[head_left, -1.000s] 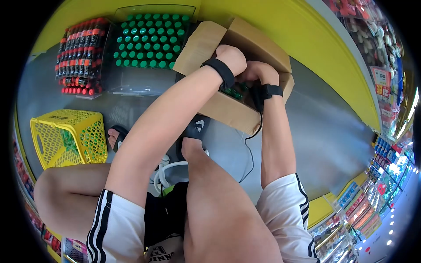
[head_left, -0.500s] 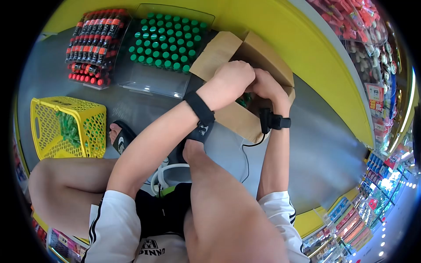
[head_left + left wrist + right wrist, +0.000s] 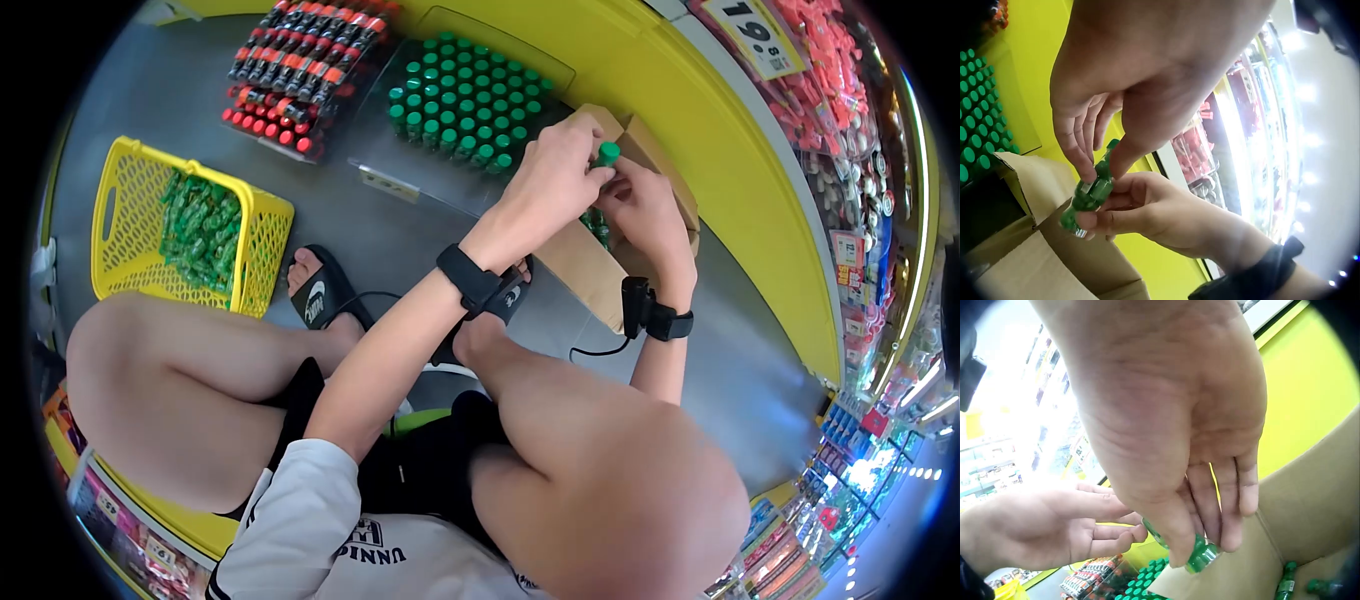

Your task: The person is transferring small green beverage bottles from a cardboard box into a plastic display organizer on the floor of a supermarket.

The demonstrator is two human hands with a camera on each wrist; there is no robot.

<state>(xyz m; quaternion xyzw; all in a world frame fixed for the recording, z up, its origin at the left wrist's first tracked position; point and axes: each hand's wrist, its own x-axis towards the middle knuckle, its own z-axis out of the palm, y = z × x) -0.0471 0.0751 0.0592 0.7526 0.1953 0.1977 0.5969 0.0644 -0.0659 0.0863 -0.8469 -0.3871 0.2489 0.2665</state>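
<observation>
A small green bottle (image 3: 1092, 192) with a green cap is held tilted between my two hands above the open cardboard box (image 3: 590, 270). My right hand (image 3: 645, 210) pinches its lower end between thumb and fingers. My left hand (image 3: 550, 180) grips higher up, with thumb and fingertips against either side of the bottle in the left wrist view. In the head view the cap shows between the hands, while fingers cover most of the body. More small green bottles (image 3: 1286, 584) lie inside the box.
Left of the box, a clear tray (image 3: 375, 180) holds rows of green-capped bottles (image 3: 465, 95). Beyond it are red-capped dark bottles (image 3: 310, 60). A yellow basket (image 3: 265, 250) with green bottles stands at left. Shelves of goods (image 3: 845, 130) line the right side.
Both hands have come up out of the box, and a green-capped bottle now shows between them. The head view has shifted, bringing the basket and bottle rows further right.
</observation>
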